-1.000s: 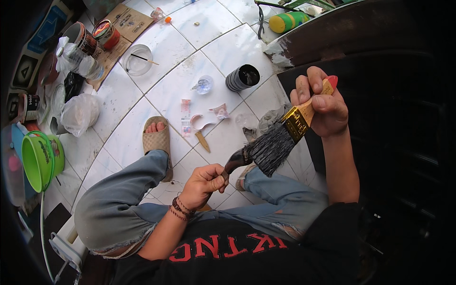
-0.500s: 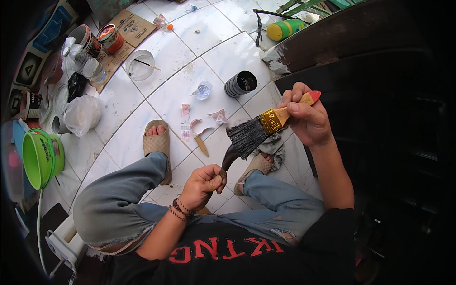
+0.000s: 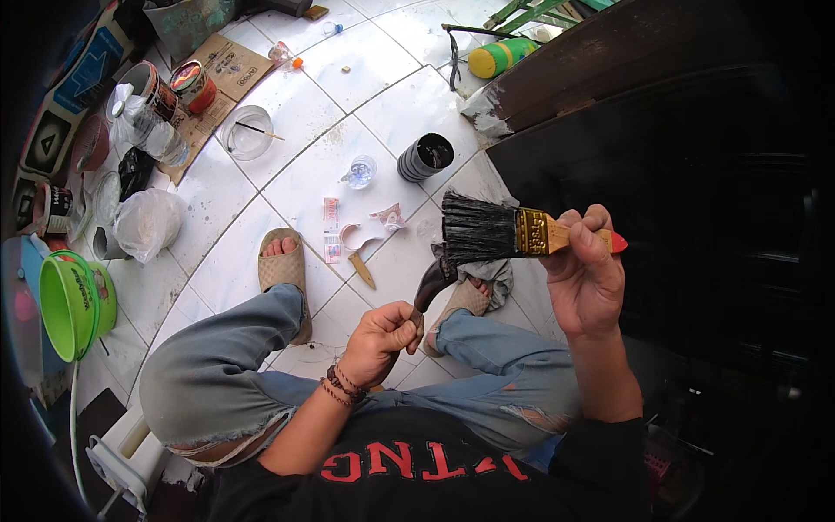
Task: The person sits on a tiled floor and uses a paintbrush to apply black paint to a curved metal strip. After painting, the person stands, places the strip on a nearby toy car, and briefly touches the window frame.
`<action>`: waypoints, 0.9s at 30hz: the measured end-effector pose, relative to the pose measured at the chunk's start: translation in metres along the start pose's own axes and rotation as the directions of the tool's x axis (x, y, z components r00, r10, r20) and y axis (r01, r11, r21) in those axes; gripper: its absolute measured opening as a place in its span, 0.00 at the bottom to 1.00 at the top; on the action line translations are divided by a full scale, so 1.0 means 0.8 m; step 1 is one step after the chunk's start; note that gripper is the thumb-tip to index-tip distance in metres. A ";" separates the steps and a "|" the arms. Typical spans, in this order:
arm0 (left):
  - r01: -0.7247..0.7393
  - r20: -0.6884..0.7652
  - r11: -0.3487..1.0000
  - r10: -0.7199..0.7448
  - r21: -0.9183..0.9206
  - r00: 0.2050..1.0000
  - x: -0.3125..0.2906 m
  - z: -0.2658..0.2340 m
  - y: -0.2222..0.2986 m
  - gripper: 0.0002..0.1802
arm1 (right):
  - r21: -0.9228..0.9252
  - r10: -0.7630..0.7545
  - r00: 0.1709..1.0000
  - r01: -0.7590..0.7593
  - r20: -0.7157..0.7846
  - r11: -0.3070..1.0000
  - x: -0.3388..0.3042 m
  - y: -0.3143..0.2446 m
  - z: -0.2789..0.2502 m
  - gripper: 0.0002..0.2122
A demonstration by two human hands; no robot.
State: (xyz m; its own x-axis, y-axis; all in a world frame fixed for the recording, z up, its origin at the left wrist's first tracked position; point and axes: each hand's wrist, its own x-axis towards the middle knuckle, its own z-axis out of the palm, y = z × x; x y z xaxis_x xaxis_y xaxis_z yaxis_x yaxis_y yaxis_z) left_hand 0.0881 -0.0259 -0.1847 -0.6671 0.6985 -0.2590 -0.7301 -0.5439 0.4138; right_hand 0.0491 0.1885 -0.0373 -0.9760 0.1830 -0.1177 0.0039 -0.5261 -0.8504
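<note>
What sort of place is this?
Perhaps a home porch or room serving as a makeshift work area: the right hand holds a wide paintbrush, a black ridged container stands on the white floor tiles, and a red can rests on flattened cardboard.

The person wears a black, red-lettered shirt [image 3: 391, 500], torn blue jeans [image 3: 230, 357], beige slippers [image 3: 283, 271] and braided bracelets [image 3: 345, 389].

1. The paintbrush [image 3: 532, 232] lies nearly level, its black bristles pointing left from the right fingers [image 3: 593, 249]; its red handle tip juts out beyond them.
2. The dark, glossy curved piece [image 3: 435, 284] rises, tilted, from the left fingers [image 3: 402, 335]; its contact with the bristles is unclear.
</note>
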 end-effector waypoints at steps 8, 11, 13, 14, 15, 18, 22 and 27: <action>0.005 0.026 0.999 -0.006 0.042 1.000 0.001 0.003 -0.001 0.11 | -0.011 -0.107 0.979 0.107 -0.174 0.994 -0.038 0.020 -0.010 0.06; 0.014 0.056 0.999 -0.016 0.031 0.998 -0.006 0.003 -0.004 0.10 | -0.118 -0.087 0.993 0.077 -0.081 0.990 -0.043 0.030 0.005 0.07; 0.041 0.020 0.998 -0.042 0.048 0.999 -0.010 0.003 -0.006 0.10 | -0.130 -0.096 0.985 0.077 -0.145 0.989 -0.048 0.035 -0.012 0.07; 0.047 -0.004 0.997 -0.047 0.057 0.999 -0.011 0.001 -0.006 0.10 | -0.131 -0.096 0.981 0.074 -0.168 0.989 -0.047 0.035 -0.016 0.07; 0.031 0.010 0.998 -0.031 0.049 0.999 -0.010 0.001 -0.004 0.10 | -0.127 -0.131 0.973 0.108 -0.191 0.986 -0.047 0.030 -0.016 0.07; 0.015 0.031 0.999 -0.016 0.039 0.999 -0.008 0.003 -0.002 0.10 | -0.097 -0.211 0.970 0.200 -0.121 0.975 -0.046 0.022 0.002 0.07; 0.026 0.025 0.998 -0.027 0.051 0.999 -0.010 0.000 -0.007 0.10 | -0.280 -0.203 0.979 0.186 -0.033 0.942 -0.050 0.035 -0.014 0.07; -0.010 0.028 0.999 0.009 0.047 1.000 -0.007 0.005 -0.004 0.10 | -0.472 -0.496 0.866 0.463 0.060 0.750 -0.056 0.024 0.007 0.13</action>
State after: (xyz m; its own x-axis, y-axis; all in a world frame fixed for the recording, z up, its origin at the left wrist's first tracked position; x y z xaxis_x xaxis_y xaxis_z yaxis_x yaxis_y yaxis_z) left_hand 0.0949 -0.0267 -0.1812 -0.6693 0.7063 -0.2305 -0.7152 -0.5285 0.4573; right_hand 0.0918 0.1653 -0.0452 -0.8602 0.3699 0.3510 -0.3459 0.0824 -0.9347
